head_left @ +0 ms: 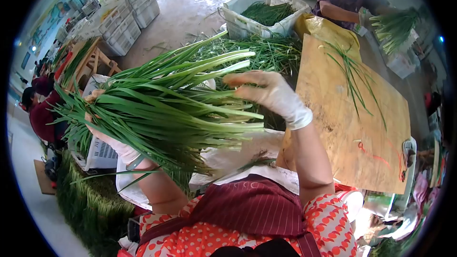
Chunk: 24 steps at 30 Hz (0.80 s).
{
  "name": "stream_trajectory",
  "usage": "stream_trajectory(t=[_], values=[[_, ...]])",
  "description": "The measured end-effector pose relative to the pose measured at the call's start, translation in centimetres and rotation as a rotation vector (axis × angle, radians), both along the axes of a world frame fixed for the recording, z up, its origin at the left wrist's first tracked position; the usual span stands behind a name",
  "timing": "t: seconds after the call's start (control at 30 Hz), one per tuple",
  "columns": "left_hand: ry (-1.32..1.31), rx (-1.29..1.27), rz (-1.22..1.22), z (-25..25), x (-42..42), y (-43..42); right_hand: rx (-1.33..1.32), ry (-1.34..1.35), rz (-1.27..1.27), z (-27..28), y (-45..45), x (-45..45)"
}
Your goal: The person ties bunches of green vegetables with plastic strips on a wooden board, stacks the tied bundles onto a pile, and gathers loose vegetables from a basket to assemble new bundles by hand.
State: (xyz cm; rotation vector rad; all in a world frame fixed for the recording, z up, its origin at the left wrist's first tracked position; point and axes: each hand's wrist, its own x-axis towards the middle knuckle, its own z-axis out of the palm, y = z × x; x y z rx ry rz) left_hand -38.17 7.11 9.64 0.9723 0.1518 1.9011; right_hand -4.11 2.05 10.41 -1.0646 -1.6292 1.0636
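A large bunch of long green leafy stalks (pixel 162 104) lies across my front, leaves to the left and pale stem ends to the right. My left hand (pixel 102 123), in a whitish glove, is wrapped round the leafy part, with some of it hidden by leaves. Beside the pale stem ends is my right hand (pixel 266 93), gloved in white with the fingertips bare. Its fingers are apart and somewhat blurred, with nothing seen between them.
To the right, a wooden board (pixel 352 119) bears a few loose leaves and red string. A white crate (pixel 266 9) holds greens behind loose stalks (pixel 257 52). Stacked crates (pixel 119 19) stand back left. A co-worker (pixel 340 0) holds another bunch at the upper right; others sit left.
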Motion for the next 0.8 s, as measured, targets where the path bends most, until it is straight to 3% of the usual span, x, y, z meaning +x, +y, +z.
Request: stream_trajectory(t=[0.07,0.1,0.2,0.27,0.33,0.4,0.43,0.47,0.5,0.53,0.6,0.63,0.67,0.7,0.8], values=[[-0.240,0.024,-0.408,0.4,0.6,-0.2,-0.062,0.012,-0.031,-1.5,0.9,-1.5],[-0.299,0.044,-0.492,0.3,0.7,-0.2,-0.062,0.014,-0.030,-1.7,0.9,-1.9],[-0.237,0.031,-0.333,0.3,1.1,-0.5,-0.107,0.198,-0.109,-1.8,0.7,-2.7],[-0.194,0.042,-0.313,0.2,1.3,-0.6,-0.096,0.486,-0.122,-1.4,0.5,-2.9],[-0.151,0.052,-0.295,0.1,1.2,-0.6,0.055,0.602,-0.236,-1.7,0.6,-2.3],[-0.051,0.010,-0.057,-0.1,1.1,-0.5,0.072,0.804,-0.381,-2.1,1.2,-0.1],[-0.050,0.004,-0.057,-0.2,0.6,-0.6,0.080,0.842,-0.438,-3.4,1.9,2.2],[-0.168,0.001,-0.239,-0.2,0.0,-0.6,0.092,0.878,-0.495,-4.5,2.3,4.0],[-0.287,0.000,-0.421,-0.3,-0.3,-0.7,-0.010,0.760,-0.589,-4.1,1.8,4.3],[-0.291,0.001,-0.423,-0.3,-0.3,-0.9,-0.118,0.641,-0.666,-3.8,1.3,4.5],[-0.255,-0.001,-0.388,-0.3,-0.1,-0.8,0.036,0.214,-0.587,-6.3,1.1,4.9],[-0.296,-0.011,-0.430,-0.6,-1.3,-0.1,0.004,0.077,-0.346,-4.8,-0.6,4.1],[-0.297,-0.014,-0.431,-1.2,-1.7,0.2,-0.057,0.052,-0.038,-3.4,-1.7,3.3],[-0.240,-0.043,-0.394,-1.2,-1.4,0.1,-0.228,0.255,0.153,-2.1,-2.8,2.0],[-0.194,-0.056,-0.348,-1.4,-0.5,0.0,-0.350,0.371,0.150,-3.0,-2.1,-1.3]])
